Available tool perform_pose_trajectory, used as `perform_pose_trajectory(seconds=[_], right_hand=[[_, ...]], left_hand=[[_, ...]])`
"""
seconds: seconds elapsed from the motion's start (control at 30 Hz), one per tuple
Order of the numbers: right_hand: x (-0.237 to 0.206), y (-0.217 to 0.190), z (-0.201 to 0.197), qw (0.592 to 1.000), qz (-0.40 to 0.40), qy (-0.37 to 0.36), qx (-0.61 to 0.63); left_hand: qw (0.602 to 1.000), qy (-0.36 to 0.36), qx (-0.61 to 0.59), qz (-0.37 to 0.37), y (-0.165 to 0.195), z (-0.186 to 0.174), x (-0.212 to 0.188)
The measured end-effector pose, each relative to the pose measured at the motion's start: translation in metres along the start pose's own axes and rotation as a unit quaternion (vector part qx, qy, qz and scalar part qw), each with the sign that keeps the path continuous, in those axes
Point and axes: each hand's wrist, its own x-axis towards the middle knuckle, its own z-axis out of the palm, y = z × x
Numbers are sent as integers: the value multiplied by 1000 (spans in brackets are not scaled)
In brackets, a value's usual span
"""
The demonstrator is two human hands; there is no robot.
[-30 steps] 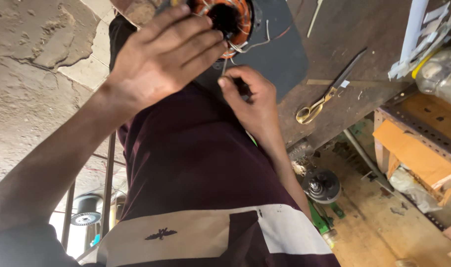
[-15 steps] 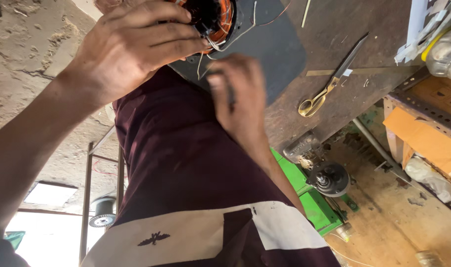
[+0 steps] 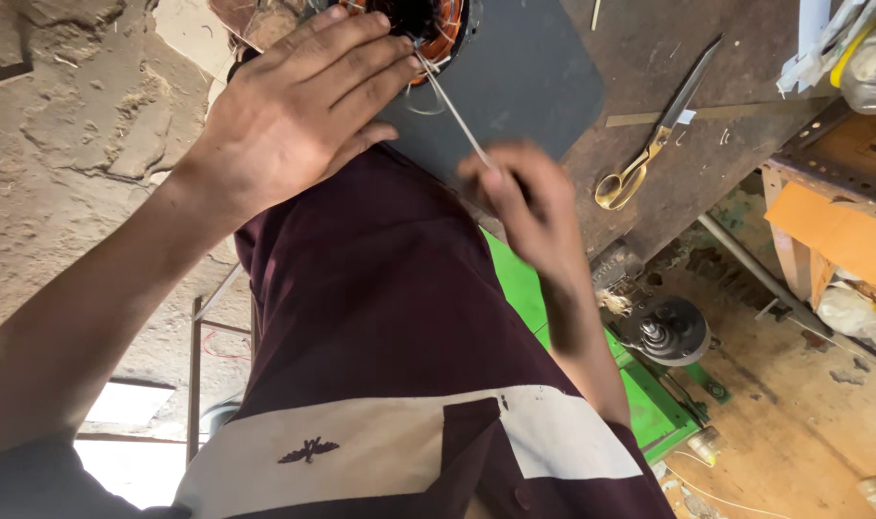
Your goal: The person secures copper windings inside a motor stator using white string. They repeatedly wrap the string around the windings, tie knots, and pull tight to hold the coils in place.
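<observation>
Below the coil (image 3: 428,29), right hand (image 3: 529,207) now lower, thread (image 3: 452,106) taut.

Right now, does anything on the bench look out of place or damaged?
Nothing looks broken. The left hand steadies the copper coil while the right hand, blurred, pulls a thin cord taut from it. The scissors lie near the bench edge, and scraps litter the floor below.

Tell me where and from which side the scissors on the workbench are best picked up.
Probably by the gold handle loops, coming from the bench edge nearest the person. The scissors lie flat and closed on the bare workbench, blades pointing away toward the far side, so the loops are the near, blunt end. Nothing lies over them, and neither hand touches them.
</observation>
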Motion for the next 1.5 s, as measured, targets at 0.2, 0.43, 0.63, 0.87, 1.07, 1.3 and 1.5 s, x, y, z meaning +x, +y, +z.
perform_pose_trajectory(seconds=[0.2, 0.43, 0.63, 0.87, 1.07, 1.3, 1.5], right_hand=[[-33, -31, -8, 999, -22, -10, -23], [-18, -44, 7, 998, -6, 48, 40], [18, -65, 14, 976, -212, -9, -44], [69, -73, 26, 979, -190, -34, 60], [83, -66, 34, 978, -118, 14, 174], [46, -83, 64, 957, -19, 99, 271], [28, -83, 69, 920, 32, 160, 356]], left_hand=[[996, 57, -64, -39, 2, 7, 0], [972, 139, -107, -154, 20, 21, 10], [970, 133, -126, -157, 23, 20, 7], [980, 137, -48, -138, 22, 22, 12], [979, 137, 12, -148, 33, 27, 12], [967, 148, -75, -195, 34, 23, 21], [968, 106, -38, -226, 39, 30, 21]])
